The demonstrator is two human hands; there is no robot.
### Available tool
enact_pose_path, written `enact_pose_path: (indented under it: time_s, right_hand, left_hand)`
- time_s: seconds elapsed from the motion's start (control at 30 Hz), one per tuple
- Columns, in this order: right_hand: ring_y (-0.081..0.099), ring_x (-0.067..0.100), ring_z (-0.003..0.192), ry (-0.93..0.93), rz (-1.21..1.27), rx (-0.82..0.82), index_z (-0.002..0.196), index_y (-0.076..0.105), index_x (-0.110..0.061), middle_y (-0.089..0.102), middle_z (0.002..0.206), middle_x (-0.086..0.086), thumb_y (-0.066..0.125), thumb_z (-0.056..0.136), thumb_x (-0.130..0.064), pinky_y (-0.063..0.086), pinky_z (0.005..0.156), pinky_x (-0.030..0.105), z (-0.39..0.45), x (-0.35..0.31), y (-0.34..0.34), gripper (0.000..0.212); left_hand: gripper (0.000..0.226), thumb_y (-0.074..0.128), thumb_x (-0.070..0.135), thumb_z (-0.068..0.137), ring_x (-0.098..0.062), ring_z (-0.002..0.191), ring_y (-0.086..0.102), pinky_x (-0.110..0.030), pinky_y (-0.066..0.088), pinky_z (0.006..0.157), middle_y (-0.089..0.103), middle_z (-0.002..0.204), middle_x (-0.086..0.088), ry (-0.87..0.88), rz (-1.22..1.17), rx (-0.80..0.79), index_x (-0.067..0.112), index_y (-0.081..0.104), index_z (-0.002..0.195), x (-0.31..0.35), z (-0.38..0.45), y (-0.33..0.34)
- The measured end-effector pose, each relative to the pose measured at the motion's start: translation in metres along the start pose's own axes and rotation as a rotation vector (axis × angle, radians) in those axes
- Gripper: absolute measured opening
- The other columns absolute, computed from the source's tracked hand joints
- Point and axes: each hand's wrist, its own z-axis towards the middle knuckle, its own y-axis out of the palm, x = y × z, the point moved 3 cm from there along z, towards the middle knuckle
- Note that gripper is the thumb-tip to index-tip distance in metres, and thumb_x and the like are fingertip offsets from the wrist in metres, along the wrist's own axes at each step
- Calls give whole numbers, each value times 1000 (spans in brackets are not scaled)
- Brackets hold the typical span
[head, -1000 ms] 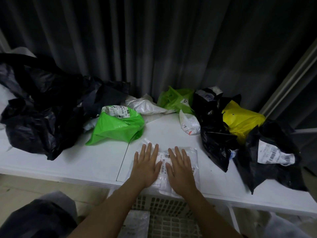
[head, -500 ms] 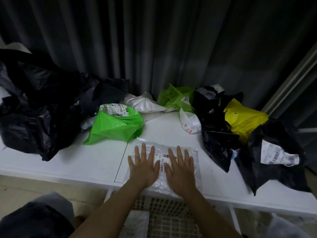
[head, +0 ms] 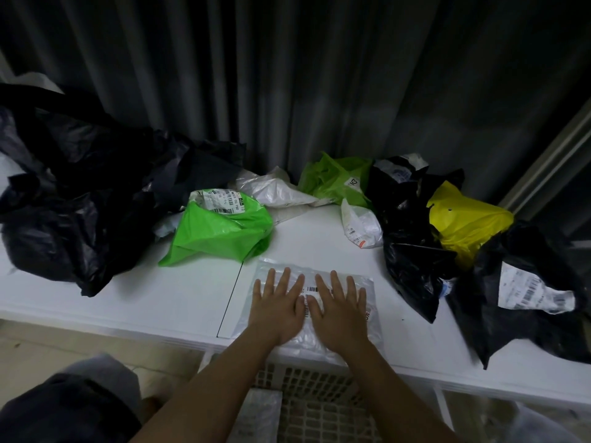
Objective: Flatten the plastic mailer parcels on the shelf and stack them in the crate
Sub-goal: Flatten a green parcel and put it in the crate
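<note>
Both hands are down flat on the clear mailer [head: 311, 314], side by side, thumbs nearly meeting over its barcode label. The left hand [head: 277, 306] shows a wide grip, fingers straight and spread, palm pressing the plastic; the right hand [head: 339, 310] is the same, holding nothing, only pressing. The mailer lies directly under both palms at the near edge of the white shelf [head: 179, 298]. Just beyond the left fingertips sits a bright green parcel [head: 220, 233]. Off to the right of the right hand, black parcels [head: 412, 266] and a yellow one [head: 463, 225] heap together. Below the wrists, the white lattice crate [head: 319, 407] is in view with a pale mailer inside.
</note>
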Motion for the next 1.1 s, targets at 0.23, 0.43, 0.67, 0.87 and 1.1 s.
enact_pose_path:
  time_s: [0.23,0.43,0.67,0.87,1.1]
  right_hand:
    - [-15,28,146,-2,8,-31,152,3,-38,-8,161,-2,10,95,-60,-14,116,48,2,1,-1,61]
    - [-14,28,146,4,27,-16,152,3,-39,-6,161,-3,-6,79,-66,-14,115,48,1,1,3,78]
    - [-13,29,147,-12,29,21,152,5,-38,-3,162,-2,-16,67,-67,-14,115,48,-2,0,5,92]
    - [-14,28,146,-16,18,27,152,3,-38,-4,162,-2,-17,68,-66,-17,114,47,-3,0,7,90]
    - [-16,28,146,-28,-7,69,152,3,-38,-4,162,-2,-15,72,-64,-23,109,44,-4,1,11,86]
  left_hand:
    - [55,16,43,102,-28,146,-15,-51,-8,116,-9,161,-1,-16,-6,-13,33,0,153,0,1,1]
    - [55,16,44,101,-29,146,-16,-53,-10,115,-10,161,-2,-12,55,7,32,0,153,1,0,2]
    - [56,12,45,100,-28,146,-17,-53,-10,115,-11,160,-2,-10,70,13,32,-1,152,0,-1,4]
    - [74,-11,52,81,-29,145,-19,-54,-11,114,-12,160,-1,-8,87,36,33,-2,152,1,-2,8]
    - [90,-23,51,67,-30,145,-19,-56,-10,114,-13,160,-2,0,124,71,32,-3,152,1,-2,11]
